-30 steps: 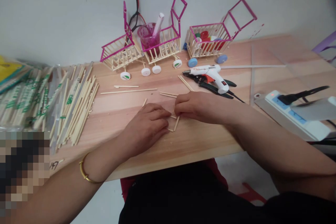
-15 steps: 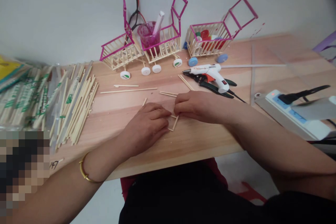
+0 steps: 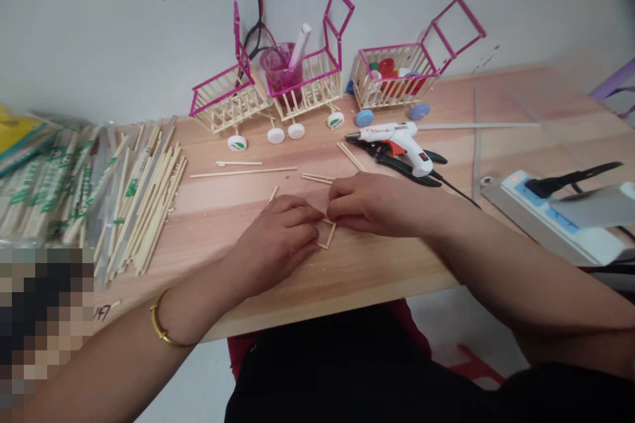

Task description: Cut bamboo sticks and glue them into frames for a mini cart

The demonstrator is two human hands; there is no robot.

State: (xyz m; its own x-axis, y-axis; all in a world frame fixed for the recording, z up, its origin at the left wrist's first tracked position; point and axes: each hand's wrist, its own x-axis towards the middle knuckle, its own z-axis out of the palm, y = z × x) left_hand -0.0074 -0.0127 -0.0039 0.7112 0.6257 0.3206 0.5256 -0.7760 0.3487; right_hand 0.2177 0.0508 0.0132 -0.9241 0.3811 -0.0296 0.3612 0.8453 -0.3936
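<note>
A small frame of pale wooden sticks lies flat at the middle of the table, partly hidden under my fingers. My left hand rests over its left side, fingers bent and closed on the sticks. At the frame's upper right corner my right hand pinches a stick, its fingertips close to those of the left. A stick end pokes out beyond the left hand. Just past the right hand lie two short sticks and another pair.
A white glue gun lies over dark-handled pliers. Behind are stick carts with magenta rims and a purple-stained cup. Loose chopsticks and wrapped ones lie left; a power strip sits right.
My right hand has shifted very slightly left at the frame's corner. My left hand stays almost where it was, and the view has moved a little.
</note>
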